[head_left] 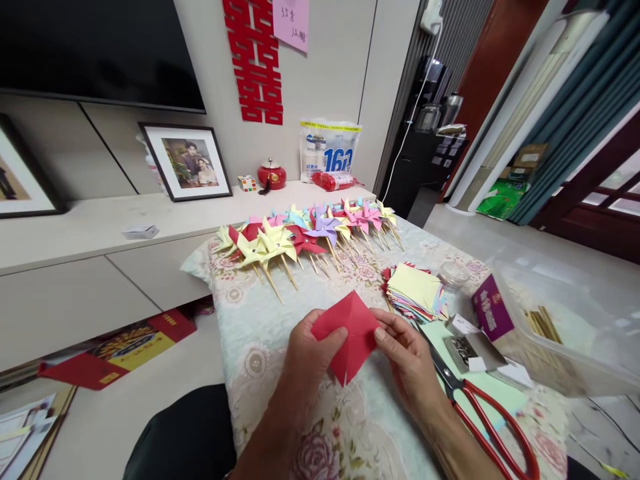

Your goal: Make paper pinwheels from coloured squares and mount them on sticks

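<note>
A red square of paper [354, 320], creased and with a slit at its near corner, is held up between my two hands over the flowered tablecloth. My left hand [313, 347] grips its left side, thumb lying on top. At the right corner my right hand [403, 347] pinches the paper between thumb and fingers. Beside my right forearm lie large red-handled scissors [463, 387], partly on a pale green sheet [500, 397]. A stack of coloured paper squares [415, 290] is just beyond my right hand. Finished paper pinwheels [325, 227] on sticks lie across the far side.
An opened small box of metal pins [467, 350] sits right of the scissors. Behind it stands a clear plastic bin [575, 357] with wooden sticks [543, 323]. A round clear container [454, 275] is by the paper stack. A cabinet [100, 233] runs along the wall.
</note>
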Demonstrator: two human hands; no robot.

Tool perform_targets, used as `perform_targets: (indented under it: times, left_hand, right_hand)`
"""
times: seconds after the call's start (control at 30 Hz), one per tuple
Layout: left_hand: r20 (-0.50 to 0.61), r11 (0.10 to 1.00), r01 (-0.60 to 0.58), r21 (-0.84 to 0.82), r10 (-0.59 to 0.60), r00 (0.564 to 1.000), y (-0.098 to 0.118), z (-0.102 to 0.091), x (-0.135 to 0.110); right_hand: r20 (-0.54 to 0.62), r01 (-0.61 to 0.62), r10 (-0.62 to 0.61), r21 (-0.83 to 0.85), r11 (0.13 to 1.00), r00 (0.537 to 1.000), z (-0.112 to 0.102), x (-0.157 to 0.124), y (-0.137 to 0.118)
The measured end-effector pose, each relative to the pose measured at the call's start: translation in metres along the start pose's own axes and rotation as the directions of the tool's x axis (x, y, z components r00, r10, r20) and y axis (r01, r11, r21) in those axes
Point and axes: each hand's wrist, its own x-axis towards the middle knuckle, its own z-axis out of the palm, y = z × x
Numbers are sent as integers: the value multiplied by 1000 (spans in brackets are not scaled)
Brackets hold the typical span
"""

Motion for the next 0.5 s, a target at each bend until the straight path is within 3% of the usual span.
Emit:
perform_targets:
  times: [0.13,0.37,0.5]
  left_hand:
    - [68,996,26,91,-32,997,5,2,-5]
    - [89,986,22,166,-38,995,6,4,-5]
    - [-1,974,-49,219,51,999,1,-2,2]
  right_hand:
    - [17,9,-9,16,1000,1000,-3,2,3]
    - [56,21,-20,-27,999,998,-5,4,5]
    - [-4,82,-82,-39,996,997,-4,6,4]
